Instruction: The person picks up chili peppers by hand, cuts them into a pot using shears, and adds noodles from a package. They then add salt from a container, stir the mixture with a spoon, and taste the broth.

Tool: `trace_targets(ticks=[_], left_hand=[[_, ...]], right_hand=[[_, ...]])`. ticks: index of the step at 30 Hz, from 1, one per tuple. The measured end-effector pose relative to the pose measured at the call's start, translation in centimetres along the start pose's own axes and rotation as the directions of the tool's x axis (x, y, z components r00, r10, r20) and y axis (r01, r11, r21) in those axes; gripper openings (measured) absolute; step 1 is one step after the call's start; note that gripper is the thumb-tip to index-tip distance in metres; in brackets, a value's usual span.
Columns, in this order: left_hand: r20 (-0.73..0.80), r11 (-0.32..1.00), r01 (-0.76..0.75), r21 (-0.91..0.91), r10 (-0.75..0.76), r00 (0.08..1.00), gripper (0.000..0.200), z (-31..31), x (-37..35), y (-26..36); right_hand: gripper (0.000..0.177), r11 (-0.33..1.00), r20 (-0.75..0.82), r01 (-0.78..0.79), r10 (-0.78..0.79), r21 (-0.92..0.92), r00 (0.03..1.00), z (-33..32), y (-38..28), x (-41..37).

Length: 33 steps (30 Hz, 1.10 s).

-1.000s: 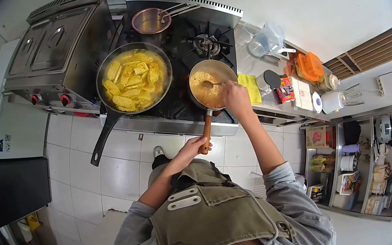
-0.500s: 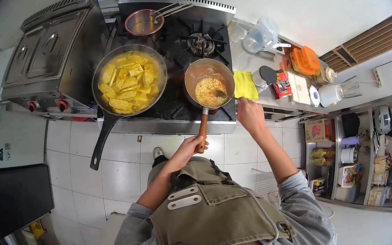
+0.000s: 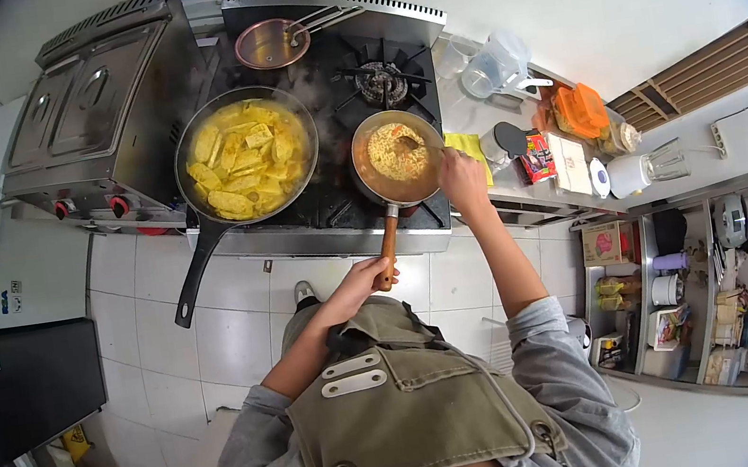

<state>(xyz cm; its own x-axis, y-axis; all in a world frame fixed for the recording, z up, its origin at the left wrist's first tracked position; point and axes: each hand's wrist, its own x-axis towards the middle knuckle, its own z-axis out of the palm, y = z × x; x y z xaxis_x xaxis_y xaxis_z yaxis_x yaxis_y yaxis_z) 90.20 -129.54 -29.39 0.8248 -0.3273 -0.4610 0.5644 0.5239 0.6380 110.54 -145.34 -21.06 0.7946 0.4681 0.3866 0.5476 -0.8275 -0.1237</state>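
left hand is wrapping the wooden handle at 6 o'clock of saucepan | right hand is pinching spoon, stirring noodles | likely hot, sloshy, front-heavy: handle-only grip

bright, even light (fisheye edges)

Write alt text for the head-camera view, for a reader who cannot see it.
From above, a person's left hand grips the wooden handle of a saucepan of noodles on a gas stove, while the right hand holds a utensil in the noodles. A frying pan of yellow food sits beside it.
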Motion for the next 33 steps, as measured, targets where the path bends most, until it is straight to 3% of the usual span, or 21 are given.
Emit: trace_targets(ticks=[9, 18, 24, 33], left_hand=[[-0.004, 1.000, 0.024, 0.005, -0.024, 1.000, 0.035, 0.1, -0.1, 0.3], [-0.011, 1.000, 0.027, 0.007, -0.027, 1.000, 0.036, -0.2, 0.1, 0.0], [-0.010, 0.999, 0.030, 0.023, -0.029, 1.000, 0.037, 0.0, -0.1, 0.2], [-0.013, 1.000, 0.024, 0.005, -0.024, 1.000, 0.033, -0.2, 0.0, 0.1]], right_hand=[[0.008, 0.988, 0.021, 0.061, -0.065, 0.145, 0.998, -1.8, -2.0, -3.3], [0.010, 0.955, 0.043, -0.094, 0.085, 0.282, 0.995, -2.8, -3.8, -5.2], [0.013, 0.967, 0.059, -0.156, 0.147, 0.202, 0.987, -2.5, -1.9, -5.0], [0.014, 0.993, -0.006, -0.059, 0.060, 0.103, 0.998, -1.1, 0.0, -2.5]])
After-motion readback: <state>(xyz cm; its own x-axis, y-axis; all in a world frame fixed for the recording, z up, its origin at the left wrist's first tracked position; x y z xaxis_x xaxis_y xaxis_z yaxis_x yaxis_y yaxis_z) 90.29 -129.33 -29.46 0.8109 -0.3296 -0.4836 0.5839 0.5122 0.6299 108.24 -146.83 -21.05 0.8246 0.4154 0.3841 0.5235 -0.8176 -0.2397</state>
